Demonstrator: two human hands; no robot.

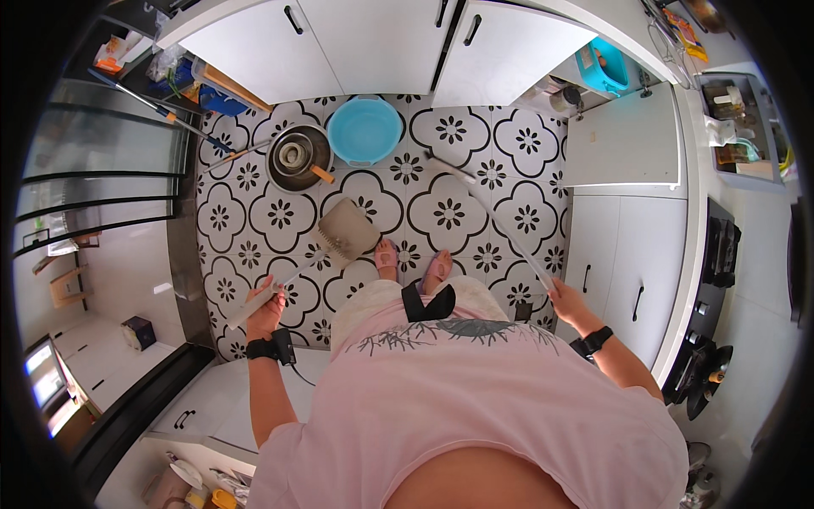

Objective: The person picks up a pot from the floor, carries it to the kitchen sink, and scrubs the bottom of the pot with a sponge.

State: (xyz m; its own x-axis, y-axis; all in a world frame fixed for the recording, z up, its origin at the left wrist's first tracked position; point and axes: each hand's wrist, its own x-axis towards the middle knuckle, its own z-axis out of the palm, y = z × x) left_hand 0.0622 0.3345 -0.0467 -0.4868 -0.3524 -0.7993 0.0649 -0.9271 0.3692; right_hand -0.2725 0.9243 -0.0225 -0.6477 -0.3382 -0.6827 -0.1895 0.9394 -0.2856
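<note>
My left hand (267,305) grips the handle of a beige long-handled dustpan (351,230). Its pan rests on the patterned tile floor just left of my feet, with a toothed edge along one side and some dark debris near that edge. In my right hand (569,304) is the pale handle of a broom (509,226), slanting away to the upper left. The broom's narrow dark head (439,159) is down at the floor, well apart from the dustpan.
A light blue plastic basin (364,132) stands on the floor beside a metal bowl (273,162) holding smaller nested cookware. Left of them leans a mop-like pole (172,118). An open cabinet door (623,143) juts out at right. White cabinets (375,44) line the far side.
</note>
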